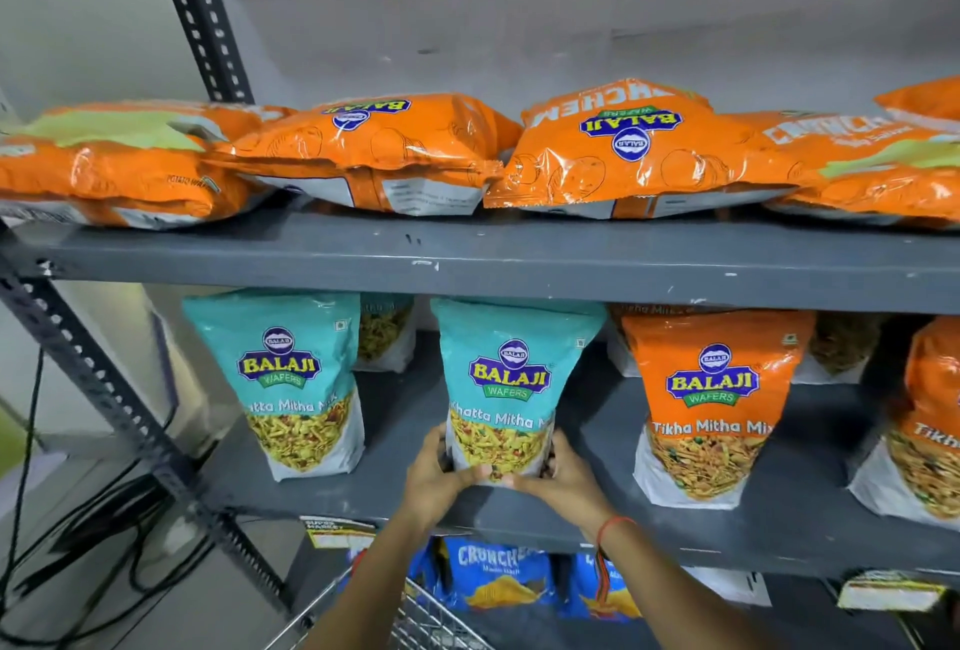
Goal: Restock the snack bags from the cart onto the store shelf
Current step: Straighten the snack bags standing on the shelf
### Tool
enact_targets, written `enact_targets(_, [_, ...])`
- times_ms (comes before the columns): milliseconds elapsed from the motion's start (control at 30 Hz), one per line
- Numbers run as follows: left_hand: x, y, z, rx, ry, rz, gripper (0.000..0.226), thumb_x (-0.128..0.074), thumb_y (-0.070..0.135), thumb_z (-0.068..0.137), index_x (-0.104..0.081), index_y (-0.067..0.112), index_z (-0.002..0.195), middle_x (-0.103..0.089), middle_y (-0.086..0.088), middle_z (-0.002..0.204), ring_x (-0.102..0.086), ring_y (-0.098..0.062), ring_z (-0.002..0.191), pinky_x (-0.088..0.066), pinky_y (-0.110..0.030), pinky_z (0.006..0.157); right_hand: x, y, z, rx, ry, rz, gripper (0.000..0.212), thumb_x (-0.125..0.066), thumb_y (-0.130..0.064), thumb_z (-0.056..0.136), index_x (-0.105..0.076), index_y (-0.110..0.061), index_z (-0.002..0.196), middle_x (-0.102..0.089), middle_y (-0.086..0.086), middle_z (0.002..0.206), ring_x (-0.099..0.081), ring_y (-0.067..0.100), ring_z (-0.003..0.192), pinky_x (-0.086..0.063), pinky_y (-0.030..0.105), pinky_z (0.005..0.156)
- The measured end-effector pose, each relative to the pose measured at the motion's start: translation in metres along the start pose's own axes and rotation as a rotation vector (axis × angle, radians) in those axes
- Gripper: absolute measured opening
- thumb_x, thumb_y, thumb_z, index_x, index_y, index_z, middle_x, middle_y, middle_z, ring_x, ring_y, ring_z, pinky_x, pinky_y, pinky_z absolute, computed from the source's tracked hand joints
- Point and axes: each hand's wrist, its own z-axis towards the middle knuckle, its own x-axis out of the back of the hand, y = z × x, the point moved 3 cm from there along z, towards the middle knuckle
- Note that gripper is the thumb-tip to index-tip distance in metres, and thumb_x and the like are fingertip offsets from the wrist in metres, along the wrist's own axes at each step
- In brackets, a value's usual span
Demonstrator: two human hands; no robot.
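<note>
The rack [519, 265], grey steel with punched uprights, filled the view, its middle shelf [779, 509] running under the fingers and its top shelf well above them. On the top shelf orange pillow bags [363, 150] lay flat in a row, overlapping at their ends. Below the fingers, on the lowest shelf in view, stood blue bags [498, 576] marked Crunchex, partly hidden by the forearms. Right of the fingers two orange pouches [711, 410] labelled Tikha Mitha Mix stood upright on the middle shelf, apart from each other, with more pouches behind them. Left of the fingers a teal pouch [296, 384] of Khatta Mitha Mix stood upright, well apart from the hands.

Between the fingers stood the held pouch [511, 389], also teal Khatta Mitha Mix, upright at the front edge of the middle shelf with its base on the board. The left hand [436, 478] clasped its lower left side and the right hand [566, 483] its lower right side; the fingers [558, 447] of both wrapped round the sides, thumbs meeting across the bottom front.

A wire cart [415, 618] corner showed below the wrists. A red thread [613, 527] circled the right wrist. Yellow price tags [337, 532] hung on the shelf lip, lower left and lower right of the fingers.
</note>
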Motion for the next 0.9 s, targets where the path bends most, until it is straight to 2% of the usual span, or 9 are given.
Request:
enact_targets(67, [-0.001, 0.002, -0.005, -0.012, 0.015, 0.011, 0.06, -0.084, 0.018, 0.067, -0.049, 0.029, 0.114, -0.065, 0.011, 0.109, -0.061, -0.005, 0.102, -0.051, -0.019, 0.077, 0.001, -0.004, -0.005, -0.015, 0.007, -0.007, 0.07, -0.087, -0.041, 0.05, -0.047, -0.04, 0.107, -0.063, -0.008, 0.119, -0.06, 0.007, 0.109, -0.056, 0.029, 0.088])
enact_targets(133, [-0.004, 0.005, -0.015, -0.039, 0.073, 0.008, 0.059, -0.084, 0.019, 0.066, -0.05, 0.028, 0.113, -0.065, 0.008, 0.11, -0.061, -0.007, 0.103, -0.051, -0.027, 0.085, 0.004, -0.006, -0.014, 0.003, 0.027, -0.014, 0.087, -0.088, -0.037, 0.051, -0.04, -0.034, 0.124, -0.055, -0.005, 0.131, -0.052, 0.014, 0.121, -0.051, 0.038, 0.098])
enact_targets(200, [-0.005, 0.012, -0.028, -0.072, 0.198, 0.051, 0.056, -0.085, 0.022, 0.065, -0.049, 0.028, 0.107, -0.063, 0.009, 0.106, -0.061, -0.006, 0.098, -0.052, -0.031, 0.085, 0.01, -0.008, -0.027, 0.004, 0.056, -0.003, 0.108, -0.088, -0.03, 0.056, -0.024, -0.029, 0.142, -0.039, -0.001, 0.147, -0.038, 0.02, 0.134, -0.042, 0.044, 0.108])
enact_targets(267, [-0.007, 0.022, -0.041, -0.103, 0.287, 0.115, 0.052, -0.085, 0.028, 0.064, -0.049, 0.03, 0.101, -0.061, 0.01, 0.1, -0.062, -0.009, 0.091, -0.053, -0.033, 0.082, 0.018, -0.011, -0.044, -0.003, 0.093, 0.009, 0.112, -0.087, -0.026, 0.061, -0.016, -0.026, 0.147, -0.027, 0.005, 0.154, -0.028, 0.025, 0.141, -0.036, 0.049, 0.112])
enact_targets(467, [-0.05, 0.063, -0.081, -0.2, 0.197, 0.163, 0.033, -0.083, 0.023, 0.066, -0.058, 0.03, 0.086, -0.065, 0.011, 0.081, -0.067, -0.01, 0.075, -0.053, -0.023, 0.068, 0.061, -0.019, -0.11, 0.036, 0.264, 0.109, 0.093, -0.083, -0.02, 0.069, -0.028, -0.023, 0.144, -0.036, 0.007, 0.149, -0.036, 0.025, 0.136, -0.038, 0.043, 0.109])
enact_targets(633, [-0.109, 0.082, -0.099, -0.221, 0.035, 0.111, 0.036, -0.083, 0.013, 0.066, -0.061, 0.018, 0.094, -0.061, -0.001, 0.084, -0.061, -0.016, 0.068, -0.052, -0.012, 0.061, 0.115, -0.015, -0.146, 0.041, 0.477, 0.138, 0.06, -0.079, -0.009, 0.072, -0.049, -0.025, 0.122, -0.057, 0.003, 0.124, -0.052, 0.021, 0.116, -0.044, 0.034, 0.094])
enact_targets(700, [-0.15, 0.081, -0.094, -0.189, -0.035, 0.103, 0.038, -0.082, 0.012, 0.068, -0.061, 0.016, 0.1, -0.061, -0.003, 0.088, -0.061, -0.017, 0.071, -0.053, -0.019, 0.066, 0.156, -0.003, -0.15, 0.038, 0.534, 0.143, 0.059, -0.077, -0.007, 0.074, -0.048, -0.028, 0.121, -0.057, 0.005, 0.12, -0.053, 0.023, 0.114, -0.046, 0.038, 0.093])
enact_targets(800, [-0.168, 0.063, -0.086, -0.07, -0.074, 0.11, 0.046, -0.081, 0.01, 0.07, -0.061, 0.008, 0.112, -0.062, -0.009, 0.097, -0.06, -0.016, 0.08, -0.052, -0.023, 0.071, 0.177, 0.011, -0.145, -0.003, 0.498, 0.122, 0.063, -0.073, -0.007, 0.079, -0.043, -0.016, 0.133, -0.051, 0.013, 0.134, -0.05, 0.025, 0.119, -0.046, 0.044, 0.097])
enact_targets(900, [-0.175, 0.043, -0.076, 0.038, -0.107, 0.147, 0.058, -0.079, 0.007, 0.071, -0.054, 0.006, 0.124, -0.061, -0.015, 0.113, -0.058, -0.019, 0.094, -0.052, -0.036, 0.088, 0.176, 0.029, -0.139, -0.099, 0.476, 0.133, 0.074, -0.07, -0.004, 0.081, -0.031, -0.011, 0.143, -0.041, 0.014, 0.146, -0.041, 0.03, 0.132, -0.04, 0.048, 0.107])
